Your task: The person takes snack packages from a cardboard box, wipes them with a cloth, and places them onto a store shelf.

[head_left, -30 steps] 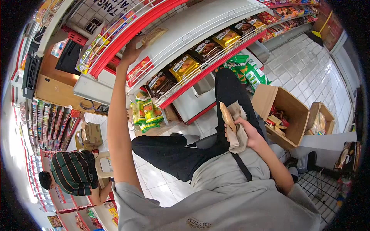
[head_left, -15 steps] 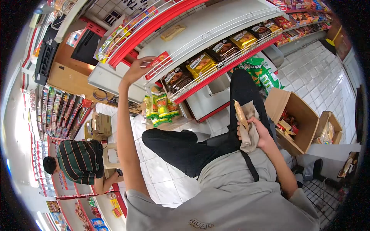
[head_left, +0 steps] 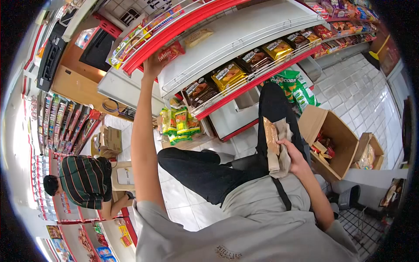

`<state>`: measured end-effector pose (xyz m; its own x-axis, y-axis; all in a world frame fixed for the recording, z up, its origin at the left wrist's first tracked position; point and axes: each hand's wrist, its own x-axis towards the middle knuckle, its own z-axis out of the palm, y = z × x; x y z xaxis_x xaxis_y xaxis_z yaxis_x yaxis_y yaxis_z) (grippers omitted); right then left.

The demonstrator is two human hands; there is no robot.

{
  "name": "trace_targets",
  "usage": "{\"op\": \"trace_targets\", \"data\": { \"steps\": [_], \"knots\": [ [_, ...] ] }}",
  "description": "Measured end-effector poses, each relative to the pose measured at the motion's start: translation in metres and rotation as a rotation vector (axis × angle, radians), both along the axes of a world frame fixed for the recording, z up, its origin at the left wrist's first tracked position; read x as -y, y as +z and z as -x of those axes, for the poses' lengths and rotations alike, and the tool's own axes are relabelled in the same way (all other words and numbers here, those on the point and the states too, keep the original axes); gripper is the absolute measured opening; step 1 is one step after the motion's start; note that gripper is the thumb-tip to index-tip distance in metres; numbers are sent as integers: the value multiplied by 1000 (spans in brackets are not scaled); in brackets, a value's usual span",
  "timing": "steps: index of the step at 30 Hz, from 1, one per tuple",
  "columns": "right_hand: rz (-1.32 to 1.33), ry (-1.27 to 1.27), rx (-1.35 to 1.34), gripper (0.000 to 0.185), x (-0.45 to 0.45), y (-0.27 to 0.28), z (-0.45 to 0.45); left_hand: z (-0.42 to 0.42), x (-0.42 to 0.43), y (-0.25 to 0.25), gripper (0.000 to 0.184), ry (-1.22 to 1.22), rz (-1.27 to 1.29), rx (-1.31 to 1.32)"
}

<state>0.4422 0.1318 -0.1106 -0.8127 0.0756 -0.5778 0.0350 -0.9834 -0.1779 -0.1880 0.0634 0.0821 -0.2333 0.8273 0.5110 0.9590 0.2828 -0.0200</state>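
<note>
My left hand [head_left: 152, 66] reaches up to the left end of the white shelf. Its fingers, partly hidden, are closed on a red snack packet [head_left: 171, 53] with pale lettering. Just right of it on the shelf lies a beige packet [head_left: 198, 38]. Over my right thigh, my right hand [head_left: 294, 158] grips a greyish-beige cloth [head_left: 284, 153] together with a gold-brown packet [head_left: 270, 136]. On the lower shelf, behind a wire rail, stand brown and yellow wafer packs [head_left: 229, 75].
An open cardboard box [head_left: 338, 144] with red and yellow packets stands at my right, beside a smaller box [head_left: 369, 153]. Green snack bags [head_left: 293, 87] lie below the shelf. Yellow-green packets [head_left: 180, 122] sit near my left knee. Another person [head_left: 85, 181] sits at the left.
My left hand has moved the red packet from the wire rail up and back over the shelf. In my right hand, the gold-brown packet has turned to show a broader side.
</note>
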Motion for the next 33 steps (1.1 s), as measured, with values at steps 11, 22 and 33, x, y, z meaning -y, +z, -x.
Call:
{"op": "trace_targets", "data": {
  "steps": [11,22,33],
  "knots": [
    [57,-31,22,34,1,-8,0,79,-50,-36,56,44,-1,-305],
    [69,-8,-11,37,0,-16,5,-35,-135,-8,56,-55,208,75],
    [88,-69,-9,40,-4,-22,-1,83,-48,-22,67,-158,93,-5]
  ]
}}
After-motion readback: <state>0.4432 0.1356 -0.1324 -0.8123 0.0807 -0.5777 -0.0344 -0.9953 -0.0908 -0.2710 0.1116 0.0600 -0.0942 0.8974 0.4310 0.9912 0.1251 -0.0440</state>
